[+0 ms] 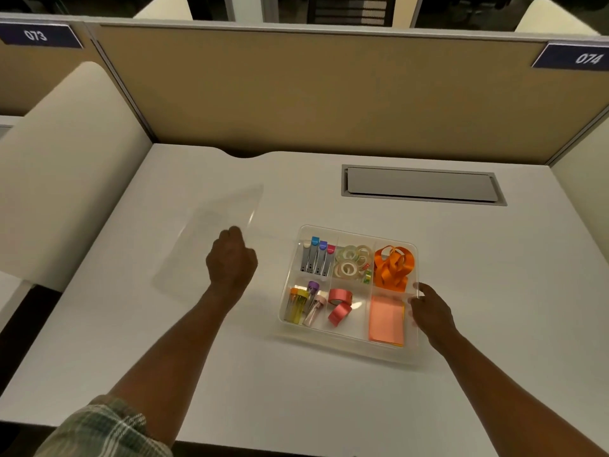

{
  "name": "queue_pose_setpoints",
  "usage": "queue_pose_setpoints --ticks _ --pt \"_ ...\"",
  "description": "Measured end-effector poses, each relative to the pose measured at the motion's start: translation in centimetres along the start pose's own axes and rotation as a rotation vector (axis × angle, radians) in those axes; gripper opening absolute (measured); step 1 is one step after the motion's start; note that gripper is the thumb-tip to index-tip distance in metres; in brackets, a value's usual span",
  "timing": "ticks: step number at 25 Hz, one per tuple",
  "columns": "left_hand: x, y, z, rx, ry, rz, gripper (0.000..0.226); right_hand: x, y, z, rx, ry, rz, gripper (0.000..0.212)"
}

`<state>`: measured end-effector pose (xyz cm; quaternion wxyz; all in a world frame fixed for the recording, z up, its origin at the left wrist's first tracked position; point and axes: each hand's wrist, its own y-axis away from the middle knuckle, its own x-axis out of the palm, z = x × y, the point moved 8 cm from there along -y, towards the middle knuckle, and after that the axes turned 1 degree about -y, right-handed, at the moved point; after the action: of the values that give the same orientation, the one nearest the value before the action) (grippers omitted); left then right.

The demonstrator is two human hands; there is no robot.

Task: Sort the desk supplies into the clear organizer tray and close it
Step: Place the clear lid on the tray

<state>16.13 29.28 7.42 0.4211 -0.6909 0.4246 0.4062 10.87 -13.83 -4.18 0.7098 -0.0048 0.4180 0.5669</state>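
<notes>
Left arm (171, 351) outstretched, left hand (232, 262) fingers pinch the lid (211, 232); right hand (428, 313) fingers clasp the tray (356, 229).

The white desk (329, 390) is running up to a tan partition (329, 94) along its far edge, where a shallow curved notch (245, 155) is cutting into the top left of the middle. A grey flap (421, 185) in a grey frame is lying flush in the top near the far right corner. A clear tray (357, 233) is sitting on the desk right of the middle, about halfway between the far and near edges, turned slightly out of square with them. A clear lid (211, 239), blurred, is showing over the left half; whether it is touching the top cannot be told.
</notes>
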Motion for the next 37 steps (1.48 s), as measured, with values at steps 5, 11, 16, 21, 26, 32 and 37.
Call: queue_pose_setpoints --ticks 5,11,16,21,26,32,37 --pt "-5.7 -2.2 -9.1 0.212 0.244 -0.193 0.013 -0.2 -0.1 -0.4 0.006 -0.019 0.004 0.042" --pt "-10.0 -1.2 -14.3 0.241 0.855 -0.266 0.018 -1.7 0.3 1.8 -0.002 -0.103 -0.080 0.058" --pt "-4.4 -1.7 -13.0 -0.070 1.347 0.185 0.030 -5.5 -0.1 3.9 0.000 -0.865 -0.129 0.064" --pt "3.5 1.6 -8.7 -0.267 1.142 0.426 0.037 -6.6 -0.6 2.7 0.019 -0.788 0.050 0.038" --pt "7.3 5.2 -5.4 -0.180 0.658 0.360 0.034 -3.8 1.8 -0.4 -0.081 -0.231 -0.181 0.029" --pt "8.8 6.9 -4.5 -0.188 0.446 0.350 0.036 -1.1 3.1 -1.2 -0.060 -0.099 -0.185 0.042" --pt "9.3 6.8 -3.8 -0.197 0.378 0.390 0.042 -0.9 3.0 -0.4 -0.095 -0.054 -0.178 0.041"
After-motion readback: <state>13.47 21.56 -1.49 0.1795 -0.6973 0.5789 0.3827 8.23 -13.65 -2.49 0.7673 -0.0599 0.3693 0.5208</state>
